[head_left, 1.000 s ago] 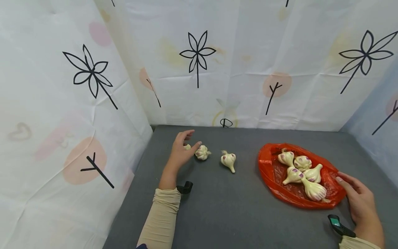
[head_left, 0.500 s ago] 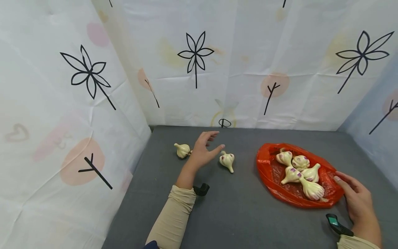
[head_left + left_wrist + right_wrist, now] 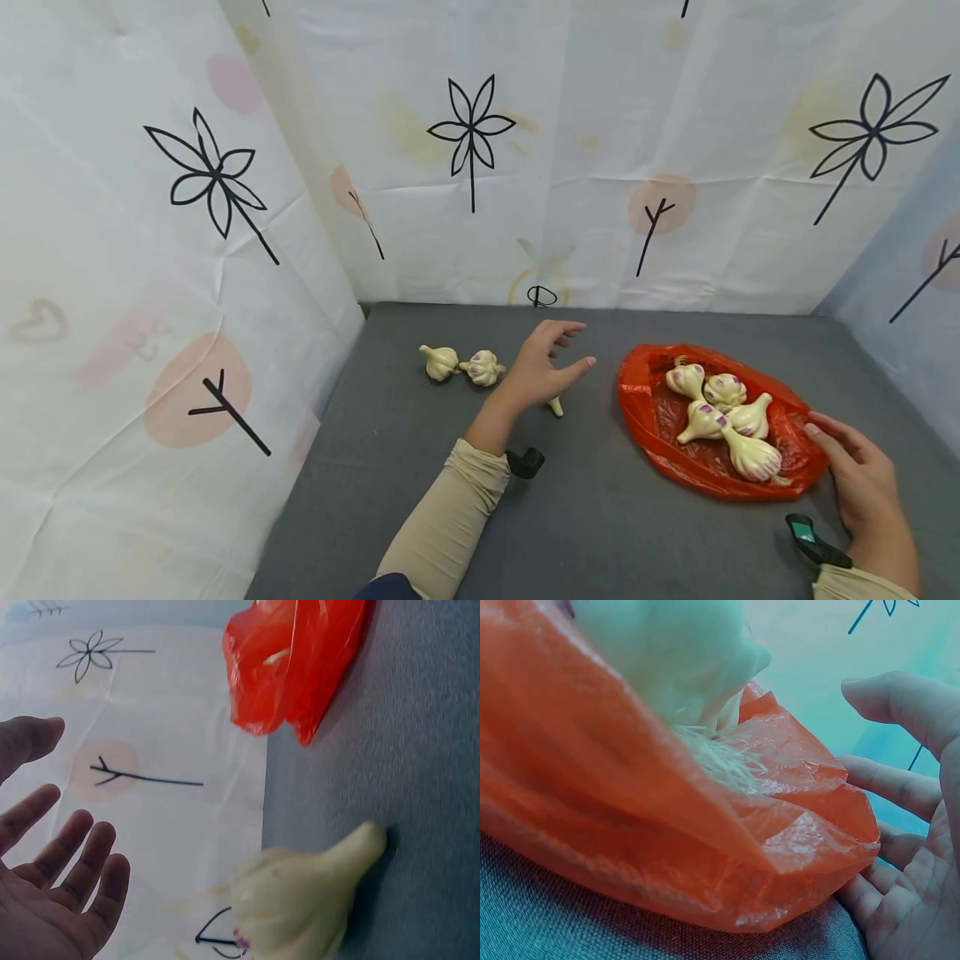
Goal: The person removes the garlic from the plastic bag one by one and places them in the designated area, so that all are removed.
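Observation:
My left hand (image 3: 542,365) hovers with spread, relaxed fingers and holds nothing. In the head view it covers most of one garlic bulb (image 3: 555,406), whose stem shows below the palm. The left wrist view shows that bulb (image 3: 292,904) on the table, beside the fingers and apart from them. A red plastic bag (image 3: 636,408) lies spread with its mouth up and several garlic bulbs (image 3: 753,457) inside. At the bag's right end, my right hand (image 3: 870,483) rests its loosely extended fingers against the outer side (image 3: 840,825), with the thumb apart from the plastic.
Two more garlic bulbs, one plain (image 3: 441,363) and one purple-marked (image 3: 482,367), lie side by side to the left of my left hand. The grey tabletop (image 3: 637,542) is bounded by white patterned cloth (image 3: 585,233) at the back and left.
My left hand has moved right, from over the two left bulbs to over the single bulb nearer the bag, uncovering those two. The right hand stays at the bag.

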Demonstrator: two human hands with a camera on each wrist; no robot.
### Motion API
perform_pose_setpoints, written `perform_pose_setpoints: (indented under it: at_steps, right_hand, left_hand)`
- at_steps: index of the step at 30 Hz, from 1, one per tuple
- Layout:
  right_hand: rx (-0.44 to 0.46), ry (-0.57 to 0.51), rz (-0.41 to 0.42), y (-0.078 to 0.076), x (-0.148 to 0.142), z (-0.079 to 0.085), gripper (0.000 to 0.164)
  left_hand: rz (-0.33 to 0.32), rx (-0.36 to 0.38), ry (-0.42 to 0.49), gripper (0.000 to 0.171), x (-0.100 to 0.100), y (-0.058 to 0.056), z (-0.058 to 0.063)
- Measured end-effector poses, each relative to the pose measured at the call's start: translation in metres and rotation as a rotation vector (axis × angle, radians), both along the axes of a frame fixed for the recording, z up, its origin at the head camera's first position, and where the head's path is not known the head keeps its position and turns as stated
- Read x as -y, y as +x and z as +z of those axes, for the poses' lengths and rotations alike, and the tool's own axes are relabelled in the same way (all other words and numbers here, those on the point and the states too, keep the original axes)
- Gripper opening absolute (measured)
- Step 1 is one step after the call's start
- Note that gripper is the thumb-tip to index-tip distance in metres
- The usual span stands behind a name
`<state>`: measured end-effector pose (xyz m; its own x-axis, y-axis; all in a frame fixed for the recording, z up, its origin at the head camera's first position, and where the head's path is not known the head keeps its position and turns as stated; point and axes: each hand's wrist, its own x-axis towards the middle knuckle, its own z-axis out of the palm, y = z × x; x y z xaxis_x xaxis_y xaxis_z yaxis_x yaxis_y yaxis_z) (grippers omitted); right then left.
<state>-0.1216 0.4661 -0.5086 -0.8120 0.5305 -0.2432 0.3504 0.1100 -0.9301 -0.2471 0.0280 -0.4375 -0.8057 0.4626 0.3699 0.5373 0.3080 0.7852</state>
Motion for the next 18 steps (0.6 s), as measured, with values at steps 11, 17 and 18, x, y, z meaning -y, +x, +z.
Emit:
perform_pose_setpoints:
  at_steps: [11, 17, 18]
  right_hand:
    - [-0.051, -0.029, 0.010, 0.001, -0.001, -0.004, 0.040]
    - [-0.039, -0.028, 0.003, 0.000, -0.001, -0.003, 0.042]
    - [-0.046, -0.034, 0.005, 0.000, -0.001, -0.003, 0.041]
  left_hand:
    - [-0.075, -0.023, -0.040, 0.049, -0.035, 0.009, 0.004]
    - [-0.134, -0.022, -0.045, 0.047, -0.057, 0.014, 0.007]
    - [-0.141, -0.022, -0.046, 0.046, -0.061, 0.015, 0.007]
